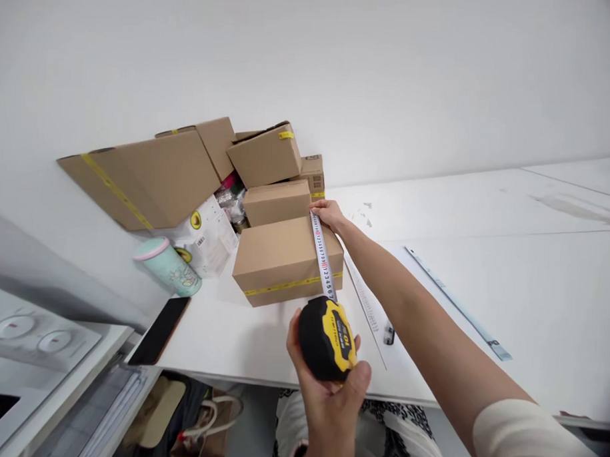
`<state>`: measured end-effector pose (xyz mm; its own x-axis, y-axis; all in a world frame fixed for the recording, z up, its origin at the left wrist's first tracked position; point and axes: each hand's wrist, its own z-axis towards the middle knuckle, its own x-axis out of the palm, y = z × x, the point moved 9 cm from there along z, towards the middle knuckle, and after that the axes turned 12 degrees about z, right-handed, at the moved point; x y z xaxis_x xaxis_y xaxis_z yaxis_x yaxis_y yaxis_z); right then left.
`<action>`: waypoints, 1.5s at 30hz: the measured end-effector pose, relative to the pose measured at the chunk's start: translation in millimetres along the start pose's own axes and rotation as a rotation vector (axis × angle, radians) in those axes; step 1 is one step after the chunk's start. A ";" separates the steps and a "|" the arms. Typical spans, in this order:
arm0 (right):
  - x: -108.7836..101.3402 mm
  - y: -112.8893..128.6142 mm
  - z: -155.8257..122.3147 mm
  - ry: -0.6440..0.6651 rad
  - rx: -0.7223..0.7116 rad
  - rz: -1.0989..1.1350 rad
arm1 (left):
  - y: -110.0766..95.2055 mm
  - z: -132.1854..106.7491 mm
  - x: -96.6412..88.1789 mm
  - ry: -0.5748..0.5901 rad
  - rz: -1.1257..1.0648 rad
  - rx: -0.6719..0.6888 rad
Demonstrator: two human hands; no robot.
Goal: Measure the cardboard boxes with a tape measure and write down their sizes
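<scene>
My left hand (329, 402) is closed around a black and yellow tape measure (328, 339) in front of a cardboard box (279, 251). The metal blade (321, 252) is pulled out and runs across the box top near its right side, from the far edge past the near edge. At the far end, the fingers of my right hand (328, 212) pinch the blade's tip beside the far edge of the box. Yellow tape bands the front face of this box. Just behind it stands a second, smaller cardboard box (277, 204).
More cartons (265, 157) are stacked against the wall at the left. Near them stand a mint tumbler (168, 267) and a dark flat object (160, 331). A printed sheet (365, 300), a small black item (389, 335) and a long bluish strip (457, 304) lie rightward on the white table (547, 317).
</scene>
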<state>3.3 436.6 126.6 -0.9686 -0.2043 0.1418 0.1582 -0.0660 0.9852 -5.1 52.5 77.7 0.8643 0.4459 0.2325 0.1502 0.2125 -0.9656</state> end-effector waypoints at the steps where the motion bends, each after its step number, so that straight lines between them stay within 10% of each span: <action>1: -0.3 -2.2 2.2 -0.004 0.001 -0.017 | 0.4 -0.2 5.6 0.010 0.013 -0.002; 25: -10.4 -16.2 -1.2 -0.006 0.027 -0.180 | 13.0 -24.7 34.1 0.001 0.022 -0.101; 34: -24.8 18.2 -25.3 -0.092 -0.020 -0.178 | 32.6 -6.8 -23.9 -0.196 -0.051 -0.064; 45: -48.4 96.4 -152.9 0.008 -0.344 0.033 | -21.5 11.9 -64.7 -0.371 0.054 0.199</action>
<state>94.8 290.8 200.0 -0.9605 -0.2198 0.1708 0.2461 -0.3842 0.8898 -69.9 29.4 84.8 0.6314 0.7362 0.2435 -0.0179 0.3277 -0.9446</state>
